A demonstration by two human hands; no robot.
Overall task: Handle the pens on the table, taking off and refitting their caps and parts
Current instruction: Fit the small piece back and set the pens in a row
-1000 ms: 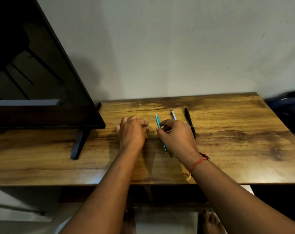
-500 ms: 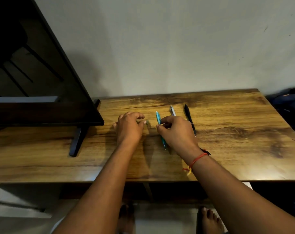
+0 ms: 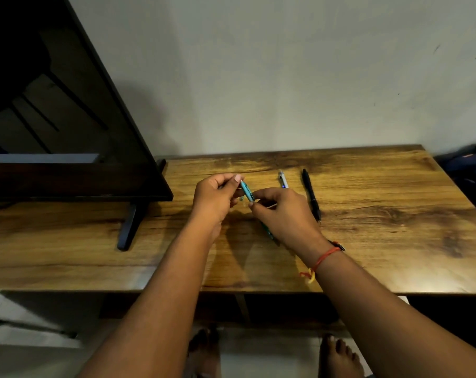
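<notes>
In the head view, a slim teal plastic pen is held above a brown wooden table between both hands. Its upper end is pinched by the left hand: the thumb is laid against the pen's tip and the other fingers are curled in beneath it. Just below that, the barrel is pinched between the thumb and forefinger of the right hand, so that the two hands nearly touch. The pen is tilted, with its upper end toward the left hand. Its middle is hidden behind the right palm, and its dark lower end is seen again under that hand, near the wrist and low over the table. Whether that end touches the wood cannot be told. A small teal speck is seen between the two hands, too blurred to identify.

A white-and-silver pen lies flat just beyond the right hand's knuckles, its near end hidden by them. A black pen lies just to the right of that hand, roughly parallel to the white one and apart from it. A red thread band is worn on the right wrist. Well to the left of the left hand, a black flat screen stands on a dark foot. Bare feet are seen below the table's near edge.
</notes>
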